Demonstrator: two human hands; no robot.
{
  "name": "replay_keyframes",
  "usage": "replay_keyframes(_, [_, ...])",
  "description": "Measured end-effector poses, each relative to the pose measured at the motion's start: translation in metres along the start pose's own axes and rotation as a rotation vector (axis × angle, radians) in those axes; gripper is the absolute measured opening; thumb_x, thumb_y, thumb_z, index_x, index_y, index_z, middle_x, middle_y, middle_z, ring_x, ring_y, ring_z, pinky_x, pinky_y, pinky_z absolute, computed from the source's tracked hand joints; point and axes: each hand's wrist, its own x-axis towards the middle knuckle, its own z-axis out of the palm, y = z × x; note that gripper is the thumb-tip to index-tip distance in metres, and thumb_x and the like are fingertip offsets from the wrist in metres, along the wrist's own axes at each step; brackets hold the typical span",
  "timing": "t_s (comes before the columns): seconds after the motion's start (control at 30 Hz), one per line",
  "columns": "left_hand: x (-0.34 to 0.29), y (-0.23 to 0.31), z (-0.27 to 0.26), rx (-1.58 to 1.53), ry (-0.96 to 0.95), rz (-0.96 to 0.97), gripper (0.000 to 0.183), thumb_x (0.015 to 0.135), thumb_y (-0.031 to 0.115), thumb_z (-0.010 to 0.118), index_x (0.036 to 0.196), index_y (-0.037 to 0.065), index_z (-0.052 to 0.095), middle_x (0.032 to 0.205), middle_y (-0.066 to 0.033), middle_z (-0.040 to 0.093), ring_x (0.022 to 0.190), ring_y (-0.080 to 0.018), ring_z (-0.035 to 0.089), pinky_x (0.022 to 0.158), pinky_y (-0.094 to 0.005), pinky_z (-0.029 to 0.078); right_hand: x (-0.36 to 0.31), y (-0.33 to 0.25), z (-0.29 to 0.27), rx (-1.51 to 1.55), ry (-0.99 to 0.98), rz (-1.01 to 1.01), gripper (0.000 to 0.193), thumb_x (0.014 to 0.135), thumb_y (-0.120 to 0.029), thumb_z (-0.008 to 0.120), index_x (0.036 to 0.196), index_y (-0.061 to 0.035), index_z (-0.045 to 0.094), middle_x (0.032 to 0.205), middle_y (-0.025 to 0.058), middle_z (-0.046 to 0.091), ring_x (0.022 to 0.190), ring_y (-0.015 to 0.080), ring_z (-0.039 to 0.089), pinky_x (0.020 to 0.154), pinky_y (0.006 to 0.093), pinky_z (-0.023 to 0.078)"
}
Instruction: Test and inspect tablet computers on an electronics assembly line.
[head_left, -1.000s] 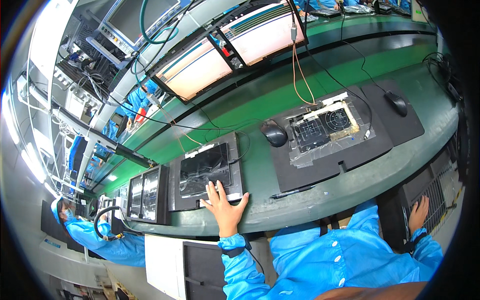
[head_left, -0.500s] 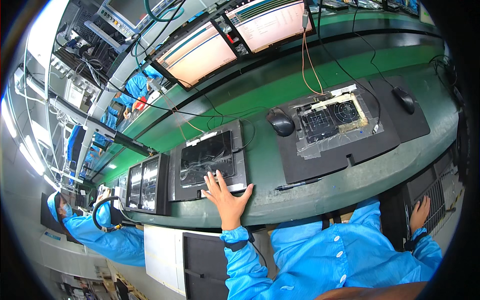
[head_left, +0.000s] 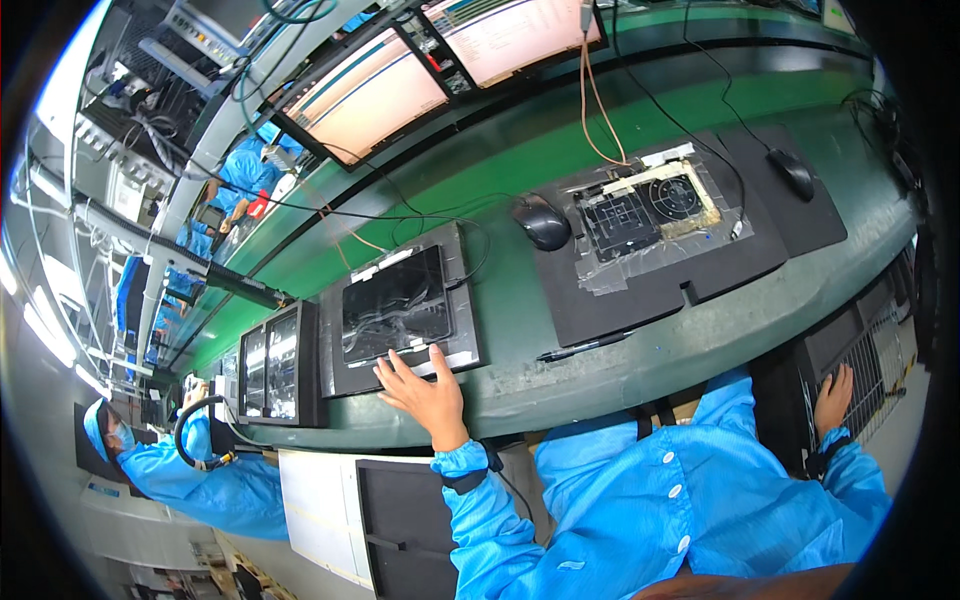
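My left hand (head_left: 425,398) has its fingers spread at the near edge of a black tablet (head_left: 393,303) with a glossy screen. The tablet lies on a dark foam pad (head_left: 466,322), and a black cable (head_left: 484,262) runs to its right side. Nothing is gripped by this hand; whether the fingertips touch the tablet is hard to tell. Far to the right and low, my right hand (head_left: 833,398) rests with fingers stretched out on a wire rack (head_left: 868,375) beside the bench.
A green bench (head_left: 520,395) carries a black tray (head_left: 300,368) of dark panels, two mice (head_left: 541,222), a taped fixture (head_left: 650,215) on a foam mat (head_left: 590,323), and a pen (head_left: 585,347). Two monitors (head_left: 365,98) stand behind. A co-worker in blue (head_left: 195,485) is at the left.
My left hand has turned and its fingers now point more to the left along the tablet's near edge. The view has shifted slightly; my right hand stays on the rack.
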Motion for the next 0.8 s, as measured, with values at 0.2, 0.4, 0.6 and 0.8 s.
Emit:
replay_keyframes(0.2, [0.001, 0.001, 0.002, 0.023, -0.009, -0.062, 0.089, 0.103, 0.058, 0.068, 0.163, -0.004, 0.045, 0.167, -0.0283, 0.047, 0.162, -0.0439, 0.035, 0.132, -0.0715, 0.015, 0.009, 0.002, 0.002, -0.015, -0.079, 0.040, 0.052, 0.118, -0.027, 0.050, 0.160, 0.0043, 0.050, 0.169, 0.0283, 0.044, 0.158, 0.0449, 0.039, 0.131, 0.0512, 0.032])
replay_keyframes(0.4, [0.000, 0.001, 0.000, -0.015, 0.012, -0.052, 0.088, 0.103, 0.057, 0.069, 0.162, -0.004, 0.048, 0.168, -0.0276, 0.046, 0.163, -0.0439, 0.034, 0.132, -0.0713, 0.014, 0.010, 0.013, 0.008, -0.032, -0.028, -0.031, 0.053, 0.118, -0.028, 0.049, 0.160, 0.0034, 0.050, 0.168, 0.0291, 0.046, 0.157, 0.0458, 0.041, 0.130, 0.0519, 0.033])
replay_keyframes(0.6, [0.004, 0.003, 0.001, -0.003, 0.027, -0.060, 0.084, 0.101, 0.056, 0.071, 0.157, -0.004, 0.054, 0.166, -0.0287, 0.047, 0.162, -0.0450, 0.035, 0.131, -0.0720, 0.015, 0.014, 0.012, 0.010, -0.031, -0.002, -0.033, 0.054, 0.117, -0.029, 0.050, 0.158, 0.0062, 0.051, 0.167, 0.0312, 0.046, 0.155, 0.0475, 0.043, 0.129, 0.0524, 0.034])
replay_keyframes(0.8, [-0.007, -0.010, 0.004, -0.258, 0.123, 0.027, 0.067, 0.097, 0.037, 0.083, 0.143, -0.007, 0.062, 0.147, -0.0292, 0.062, 0.143, -0.0458, 0.052, 0.121, -0.0569, 0.040, 0.012, -0.028, -0.038, 0.173, 0.017, -0.055, 0.052, 0.114, -0.027, 0.058, 0.154, 0.0046, 0.058, 0.159, 0.0293, 0.056, 0.150, 0.0455, 0.051, 0.128, 0.0532, 0.038])
